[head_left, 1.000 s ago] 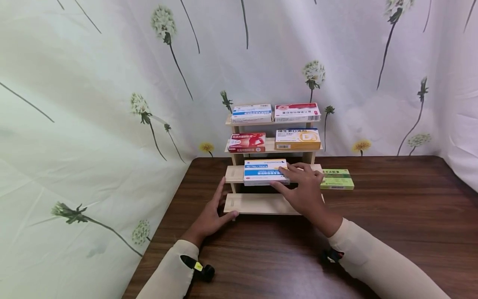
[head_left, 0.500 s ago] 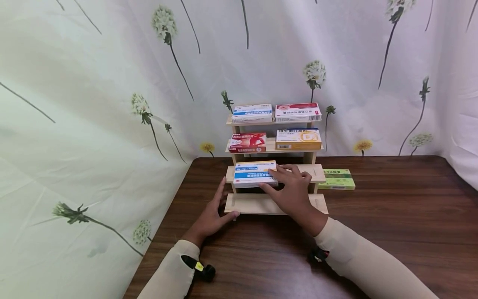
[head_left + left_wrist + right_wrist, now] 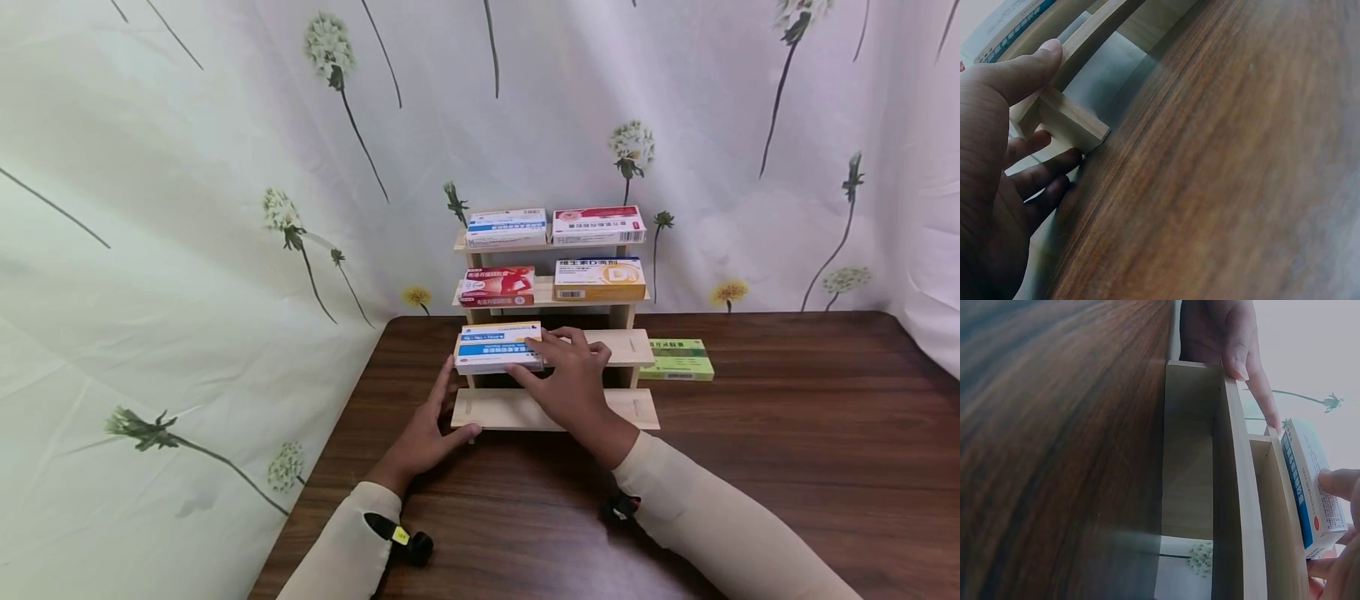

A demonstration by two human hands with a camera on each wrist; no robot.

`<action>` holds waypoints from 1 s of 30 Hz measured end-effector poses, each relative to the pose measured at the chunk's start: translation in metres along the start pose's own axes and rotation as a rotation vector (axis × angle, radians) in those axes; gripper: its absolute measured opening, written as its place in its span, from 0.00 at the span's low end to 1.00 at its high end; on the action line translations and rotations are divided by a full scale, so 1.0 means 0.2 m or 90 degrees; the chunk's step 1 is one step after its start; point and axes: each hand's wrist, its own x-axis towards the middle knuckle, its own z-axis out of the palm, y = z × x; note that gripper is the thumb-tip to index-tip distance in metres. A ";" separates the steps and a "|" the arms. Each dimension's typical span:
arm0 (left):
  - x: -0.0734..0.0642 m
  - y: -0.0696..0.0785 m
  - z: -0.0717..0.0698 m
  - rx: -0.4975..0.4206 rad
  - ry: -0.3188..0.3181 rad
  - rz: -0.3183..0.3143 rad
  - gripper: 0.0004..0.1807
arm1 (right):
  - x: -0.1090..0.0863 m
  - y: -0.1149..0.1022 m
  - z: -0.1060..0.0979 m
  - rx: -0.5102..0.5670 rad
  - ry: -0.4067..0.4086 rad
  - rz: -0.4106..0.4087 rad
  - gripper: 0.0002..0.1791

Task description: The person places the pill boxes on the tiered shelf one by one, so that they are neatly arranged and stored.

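A tiered wooden rack (image 3: 517,408) stands on the table. On its third tier from the top, at the left end, is a white and blue medicine box (image 3: 491,346), also visible in the right wrist view. My right hand (image 3: 573,379) pinches this box at its right end, thumb at the front. My left hand (image 3: 420,433) holds the rack's left end; its thumb touches the bottom shelf and its index finger extends up beside the third tier. In the left wrist view, the other left-hand fingers (image 3: 1047,178) bend beside the rack's side panel.
The upper tiers bear a white and blue box (image 3: 506,227), a red and white box (image 3: 597,225), a red box (image 3: 497,286) and a vitamin D box (image 3: 599,279). A green box (image 3: 678,360) lies behind the rack's right side on the brown table (image 3: 810,442). A floral curtain (image 3: 540,125) hangs behind.
My right hand has slid the white and blue medicine box leftward along the third tier to its left end. My left hand has stayed in place at the rack.
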 end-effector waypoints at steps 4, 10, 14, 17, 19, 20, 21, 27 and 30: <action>0.00 0.00 0.00 0.002 0.001 0.004 0.63 | 0.01 0.00 0.01 -0.001 -0.001 0.002 0.30; 0.00 0.00 0.00 0.004 0.001 0.006 0.63 | 0.01 0.00 0.03 -0.007 -0.005 0.001 0.30; 0.00 0.00 0.00 0.006 0.001 0.010 0.63 | 0.01 0.01 0.04 -0.017 0.006 -0.010 0.30; 0.00 0.00 0.00 0.005 0.002 0.011 0.63 | 0.01 0.02 0.06 -0.022 0.013 -0.016 0.30; 0.00 0.00 0.00 0.005 0.002 0.012 0.63 | 0.01 0.02 0.06 -0.025 0.017 -0.018 0.30; 0.00 0.00 0.00 0.005 0.001 0.013 0.63 | 0.01 0.02 0.07 -0.025 0.017 -0.018 0.30; 0.00 0.01 0.00 0.005 0.001 0.013 0.63 | 0.01 0.02 0.07 -0.026 0.017 -0.018 0.30; 0.00 0.00 0.00 -0.010 0.000 0.028 0.63 | 0.01 0.03 0.08 -0.021 0.026 -0.021 0.30; 0.00 0.00 0.00 -0.017 0.003 0.038 0.63 | 0.01 0.03 0.08 -0.023 0.033 -0.025 0.30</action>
